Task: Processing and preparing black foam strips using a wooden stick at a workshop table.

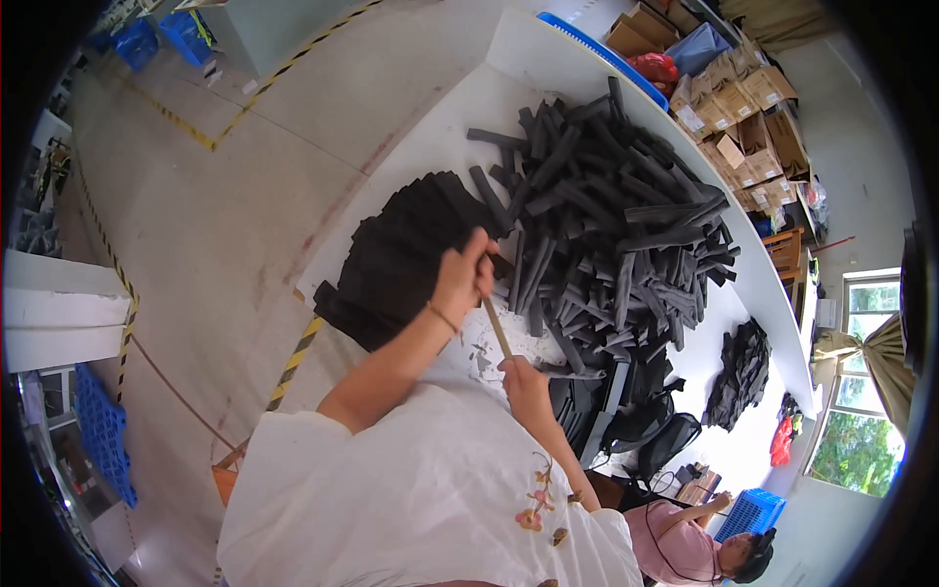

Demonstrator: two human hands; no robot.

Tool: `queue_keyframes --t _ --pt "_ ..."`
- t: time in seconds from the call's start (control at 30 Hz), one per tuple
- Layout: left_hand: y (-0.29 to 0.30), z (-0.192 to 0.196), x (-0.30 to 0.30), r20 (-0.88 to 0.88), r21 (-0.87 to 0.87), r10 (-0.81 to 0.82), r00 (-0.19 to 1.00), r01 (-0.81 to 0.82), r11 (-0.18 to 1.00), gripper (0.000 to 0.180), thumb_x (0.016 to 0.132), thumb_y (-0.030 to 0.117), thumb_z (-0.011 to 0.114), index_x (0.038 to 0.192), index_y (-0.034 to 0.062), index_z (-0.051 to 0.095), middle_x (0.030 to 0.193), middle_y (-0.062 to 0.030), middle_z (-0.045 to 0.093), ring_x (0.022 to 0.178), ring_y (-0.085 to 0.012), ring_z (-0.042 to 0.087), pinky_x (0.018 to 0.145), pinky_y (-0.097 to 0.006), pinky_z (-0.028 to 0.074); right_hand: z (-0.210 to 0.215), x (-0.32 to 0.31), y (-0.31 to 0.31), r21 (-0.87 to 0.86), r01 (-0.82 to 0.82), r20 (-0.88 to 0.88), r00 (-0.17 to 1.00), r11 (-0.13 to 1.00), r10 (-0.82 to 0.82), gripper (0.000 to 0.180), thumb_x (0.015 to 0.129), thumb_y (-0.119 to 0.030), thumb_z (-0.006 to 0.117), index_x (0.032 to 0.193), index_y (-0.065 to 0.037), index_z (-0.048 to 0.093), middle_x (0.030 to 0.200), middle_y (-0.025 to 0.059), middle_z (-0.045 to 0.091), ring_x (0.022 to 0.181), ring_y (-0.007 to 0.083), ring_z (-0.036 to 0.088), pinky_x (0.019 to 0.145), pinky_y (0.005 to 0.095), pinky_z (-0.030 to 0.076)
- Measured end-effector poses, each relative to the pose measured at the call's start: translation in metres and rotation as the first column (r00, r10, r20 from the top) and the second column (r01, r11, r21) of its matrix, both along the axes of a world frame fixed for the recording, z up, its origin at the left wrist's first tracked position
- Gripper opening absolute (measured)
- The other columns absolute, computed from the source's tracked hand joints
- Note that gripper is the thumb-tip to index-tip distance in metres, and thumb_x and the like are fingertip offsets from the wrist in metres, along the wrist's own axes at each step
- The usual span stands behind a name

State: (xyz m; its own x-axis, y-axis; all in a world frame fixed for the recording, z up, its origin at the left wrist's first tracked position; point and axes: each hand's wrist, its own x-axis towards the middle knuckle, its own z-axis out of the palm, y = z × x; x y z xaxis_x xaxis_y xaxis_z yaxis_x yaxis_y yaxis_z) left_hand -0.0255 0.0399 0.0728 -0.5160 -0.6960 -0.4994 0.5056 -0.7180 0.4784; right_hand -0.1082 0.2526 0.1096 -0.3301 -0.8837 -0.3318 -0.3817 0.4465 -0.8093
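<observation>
A thin tan stick (498,328) slants between my hands over the white table. My right hand (526,383) is closed round its lower end. My left hand (466,276) is closed at the upper end, its fingers curled and slightly blurred. Something dark shows beside those fingers, but I cannot make out what they grip. Just left of that hand, flat black fabric pieces (406,249) lie overlapped in a fan. To the right rises a big heap of dark grey, narrow tube-like fabric strips (626,210).
A smaller black fabric pile (738,375) lies farther right on the table (734,303). Black bags or straps (650,430) are near my right arm. A person in pink (675,538) sits nearby by a blue basket (751,514). Cardboard boxes (738,103) stand beyond the table's raised edge.
</observation>
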Motion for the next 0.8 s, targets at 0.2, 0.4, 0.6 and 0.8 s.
queue_keyframes --t 0.2,0.4,0.6,0.8 --pt "-0.103 -0.053 0.050 0.053 -0.108 0.541 0.839 -0.534 0.838 0.029 0.092 0.032 0.057 0.081 0.0059 0.056 0.049 0.0043 0.031 0.034 -0.0064 0.026 0.033 -0.025 0.018 0.009 -0.032 0.067 -0.099 -0.449 0.045 0.889 0.888 0.455 0.014 0.093 -0.013 0.052 0.094 -0.002 0.061 0.073 0.0123 0.060 0.063 0.0197 0.057 0.060 0.0302 0.046" --pt "-0.032 -0.027 -0.001 -0.077 0.131 0.327 0.942 -0.316 0.940 0.030 0.093 0.036 0.056 0.079 0.0092 0.057 0.052 0.0040 0.040 0.038 -0.0069 0.032 0.037 -0.023 0.026 0.021 -0.009 -0.039 -0.371 -0.049 -0.141 0.990 0.927 -0.004 0.019 0.083 -0.008 0.067 0.098 0.001 0.060 0.085 0.0056 0.052 0.068 0.0100 0.047 0.058 0.0241 0.039" --pt "-0.013 -0.032 0.004 0.033 0.109 0.116 0.993 -0.119 0.987 0.034 0.090 0.039 0.060 0.089 0.0058 0.058 0.068 -0.0025 0.055 0.052 -0.0118 0.052 0.049 -0.024 0.043 0.007 -0.009 -0.076 -0.375 0.307 0.449 0.886 0.875 -0.118 0.013 0.090 -0.012 0.062 0.099 -0.003 0.060 0.067 -0.0058 0.045 0.054 0.0030 0.035 0.049 0.0186 0.027" --pt "0.026 0.022 0.004 0.268 -0.734 -0.377 0.887 0.441 0.516 0.039 0.096 0.039 0.049 0.104 0.0014 0.056 0.074 -0.0042 0.058 0.060 -0.0114 0.057 0.054 -0.027 0.046 0.009 -0.029 -0.092 -0.502 0.273 0.145 0.962 0.821 -0.231 0.020 0.094 -0.020 0.059 0.085 -0.002 0.060 0.064 -0.0066 0.044 0.057 0.0021 0.035 0.050 0.0195 0.029"
